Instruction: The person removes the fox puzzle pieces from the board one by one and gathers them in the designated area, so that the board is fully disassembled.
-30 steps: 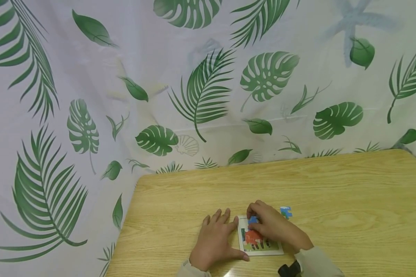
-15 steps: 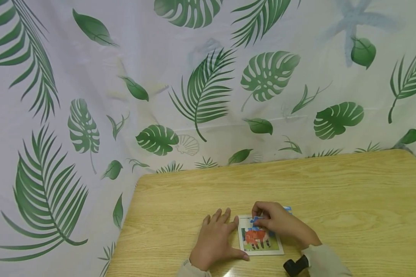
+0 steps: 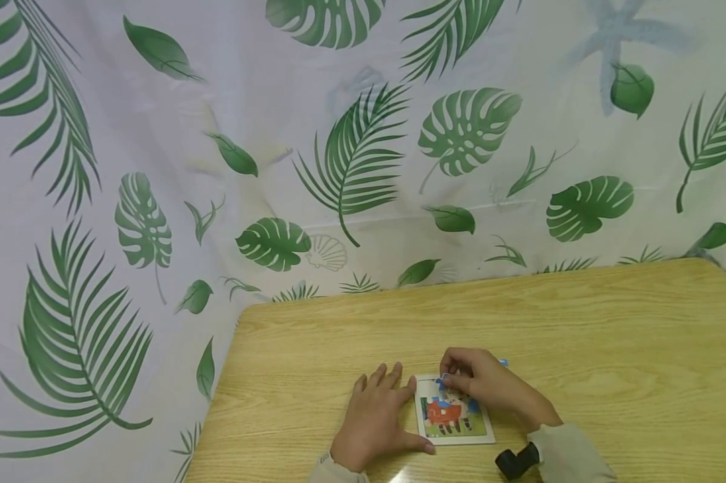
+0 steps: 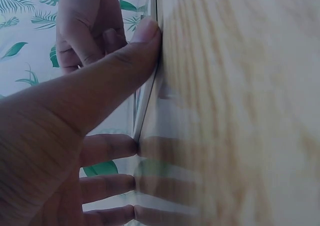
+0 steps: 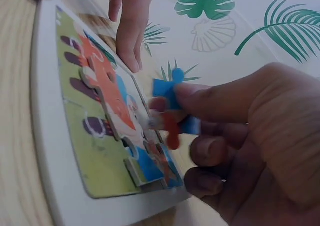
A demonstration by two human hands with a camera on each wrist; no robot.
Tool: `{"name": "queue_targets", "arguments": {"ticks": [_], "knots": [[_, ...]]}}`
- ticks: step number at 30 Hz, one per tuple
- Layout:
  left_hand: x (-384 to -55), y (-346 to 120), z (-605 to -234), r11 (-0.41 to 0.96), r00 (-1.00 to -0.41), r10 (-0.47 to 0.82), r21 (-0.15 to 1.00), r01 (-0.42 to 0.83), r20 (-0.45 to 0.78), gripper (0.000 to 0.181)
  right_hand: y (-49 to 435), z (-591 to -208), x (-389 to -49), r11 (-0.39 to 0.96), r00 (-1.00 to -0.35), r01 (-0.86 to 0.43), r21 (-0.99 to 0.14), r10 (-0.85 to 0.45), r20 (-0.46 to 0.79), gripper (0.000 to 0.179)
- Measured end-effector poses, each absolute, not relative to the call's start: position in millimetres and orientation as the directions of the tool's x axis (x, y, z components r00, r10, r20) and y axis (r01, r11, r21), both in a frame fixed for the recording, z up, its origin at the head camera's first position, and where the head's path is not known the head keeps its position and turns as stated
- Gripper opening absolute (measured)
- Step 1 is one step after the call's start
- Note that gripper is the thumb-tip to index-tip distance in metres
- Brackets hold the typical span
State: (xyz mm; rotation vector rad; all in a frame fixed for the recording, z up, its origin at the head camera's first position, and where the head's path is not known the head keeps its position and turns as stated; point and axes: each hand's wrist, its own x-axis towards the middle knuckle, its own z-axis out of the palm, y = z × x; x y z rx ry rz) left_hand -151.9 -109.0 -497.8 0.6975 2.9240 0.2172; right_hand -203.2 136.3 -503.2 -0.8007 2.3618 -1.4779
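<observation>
A small jigsaw puzzle in a white-rimmed tray (image 3: 456, 441) lies on the table. Its assembled part shows a red-orange animal with dark-striped legs on green. My left hand (image 3: 375, 419) rests with fingers spread at the tray's left side; its thumb touches the near edge in the left wrist view. Over the tray's upper part, my right hand (image 3: 490, 382) pinches a jigsaw piece (image 5: 165, 90), blue with a reddish-brown patch, between thumb and fingers. The piece is tilted and held above the tray. Much of it is hidden by the fingers in the head view.
A bit of another blue jigsaw piece (image 3: 504, 363) peeks out behind the right hand. The wood-grain table (image 3: 629, 376) extends right and back to a leaf-printed curtain (image 3: 375, 174). A black device (image 3: 516, 461) sits at the right wrist.
My right hand has drawn slightly right, lifting the blue piece off the tray's upper left and turning it. More of the picture beneath now shows. The left hand has stayed put.
</observation>
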Motion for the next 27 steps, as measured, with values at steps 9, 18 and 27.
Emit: {"name": "queue_targets", "arguments": {"ticks": [9, 18, 27], "knots": [[-151.5, -108.1, -498.2, 0.882, -0.886, 0.456, 0.174, 0.437, -0.085, 0.108, 162.9, -490.4, -206.2, 0.417, -0.894, -0.303, -0.857, -0.437, 0.104, 0.006], [-151.1, -108.3, -496.9, 0.871, -0.880, 0.465, 0.222, 0.438, -0.092, 0.109, 202.5, -486.2, -205.4, 0.540, -0.956, -0.245, -0.805, -0.274, 0.107, 0.005], [-148.4, -108.1, -491.4, 0.865, -0.894, 0.438, 0.316, 0.389, -0.098, 0.119, 231.4, -493.3, -207.2, 0.656, -0.980, -0.187, -0.732, -0.175, 0.093, 0.005]]}}
